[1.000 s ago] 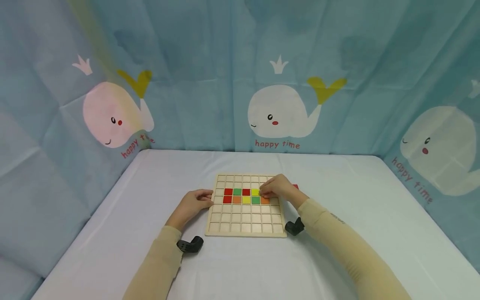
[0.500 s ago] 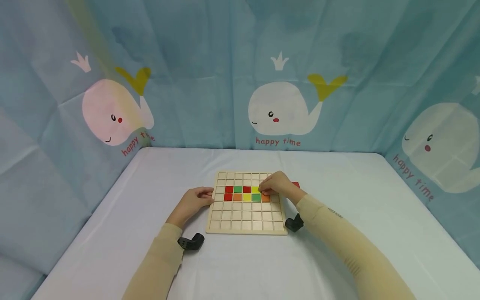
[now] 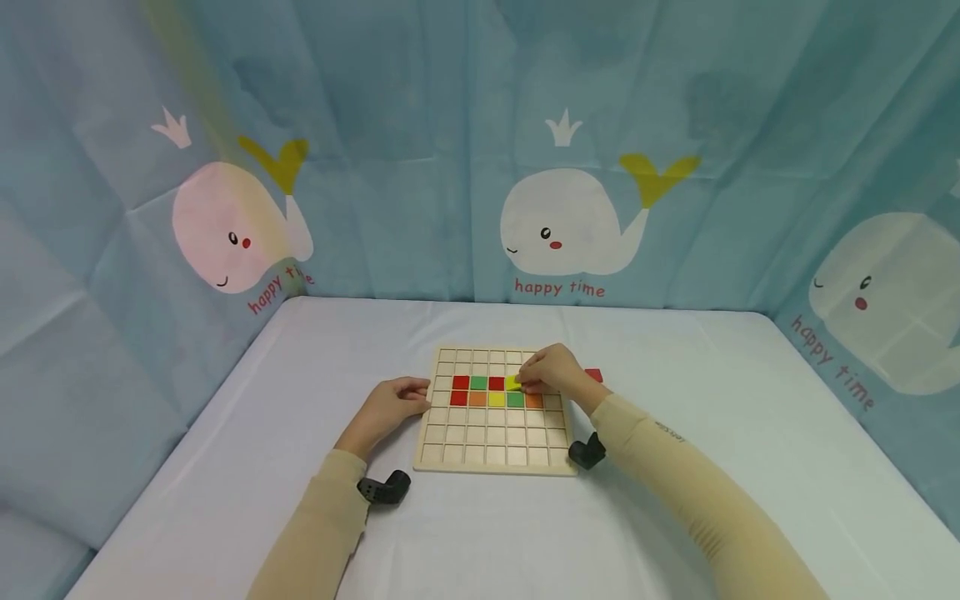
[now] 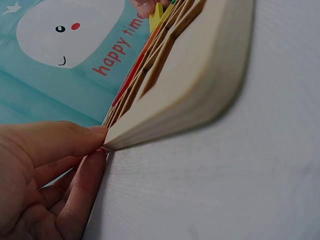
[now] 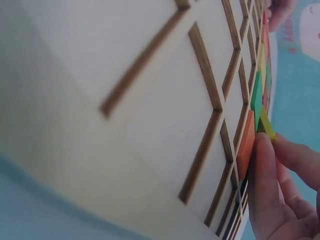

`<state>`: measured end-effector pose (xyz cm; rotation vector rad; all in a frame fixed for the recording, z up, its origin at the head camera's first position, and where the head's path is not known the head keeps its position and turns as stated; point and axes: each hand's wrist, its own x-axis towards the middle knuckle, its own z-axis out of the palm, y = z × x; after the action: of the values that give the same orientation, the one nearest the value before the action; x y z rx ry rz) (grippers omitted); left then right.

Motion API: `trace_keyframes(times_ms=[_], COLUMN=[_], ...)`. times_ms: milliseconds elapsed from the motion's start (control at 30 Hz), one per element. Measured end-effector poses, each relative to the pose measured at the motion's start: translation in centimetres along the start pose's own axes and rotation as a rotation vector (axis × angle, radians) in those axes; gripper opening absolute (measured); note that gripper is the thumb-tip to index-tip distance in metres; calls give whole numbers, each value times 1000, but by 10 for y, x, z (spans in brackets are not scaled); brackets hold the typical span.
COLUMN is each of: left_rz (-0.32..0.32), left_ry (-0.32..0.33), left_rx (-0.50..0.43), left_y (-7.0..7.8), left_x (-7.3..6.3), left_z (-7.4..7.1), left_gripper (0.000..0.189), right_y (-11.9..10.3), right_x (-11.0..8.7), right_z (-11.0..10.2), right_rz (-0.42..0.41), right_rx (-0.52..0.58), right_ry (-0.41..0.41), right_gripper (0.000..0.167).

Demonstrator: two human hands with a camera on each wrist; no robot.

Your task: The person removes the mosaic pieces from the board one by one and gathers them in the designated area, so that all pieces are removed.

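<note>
- Wooden grid board [image 3: 497, 434]: behind it hangs a blue backdrop [image 3: 390, 167] printed with whales and the words "happy time"; under it spreads a white-covered table [image 3: 420, 542]. The board lies flat around the middle of the table, its surface cut into rows of square cells by thin raised strips.
- Two beige sleeves [image 3: 690, 483] reach in from the near side, one on either side of the board. A small black device [image 3: 385, 487] shows by the left wrist, and another dark one [image 3: 587, 452] by the right.
- Left hand [image 3: 384, 408]: grasping the left edge of the board — thumb on the upper side, a finger against it from below.
- Right hand [image 3: 553, 371]: over the right part of the board, pinching a yellow tile [image 5: 266, 123] between thumb and finger.
- Coloured tiles sit in two neighbouring rows. Nearer row, left to right: red [image 3: 459, 398], orange [image 3: 477, 398], yellow [image 3: 497, 399], green [image 3: 515, 400], orange again [image 3: 533, 401], this last one just under the right hand. Farther row: red, green, red, then the pinched tile — tilted, just beside the green one of the nearer row.
- Red piece [image 3: 593, 375]: past the board's right edge, partly hidden by the right wrist.
</note>
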<state>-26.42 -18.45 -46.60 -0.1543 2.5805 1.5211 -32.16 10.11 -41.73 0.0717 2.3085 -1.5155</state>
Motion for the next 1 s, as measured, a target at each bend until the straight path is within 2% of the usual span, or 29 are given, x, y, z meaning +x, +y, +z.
trace_keyframes(times_ms=[200, 367, 467, 567, 767, 1000], left_rz=[12, 21, 10, -1, -14, -10], left_ry=[14, 4, 5, 13, 10, 7], left_rx=[-8, -11, -6, 4, 0, 5], left_y=[0, 0, -1, -1, -2, -1], left_x=[1, 1, 1, 1, 0, 1], left_z=[1, 2, 1, 1, 1, 1], left_gripper=[44, 44, 43, 42, 43, 42], right_y=[2, 4, 2, 0, 2, 6], right_x=[1, -3, -8, -10, -12, -18], right_z=[-1, -7, -13, -22, -39, -60], right_rz=[5, -17, -39, -44, 3, 4], right_rx=[19, -31, -77, -75, -59, -97], right_ry=[5, 25, 35, 48, 80, 88], right_gripper=[16, 17, 17, 20, 26, 30])
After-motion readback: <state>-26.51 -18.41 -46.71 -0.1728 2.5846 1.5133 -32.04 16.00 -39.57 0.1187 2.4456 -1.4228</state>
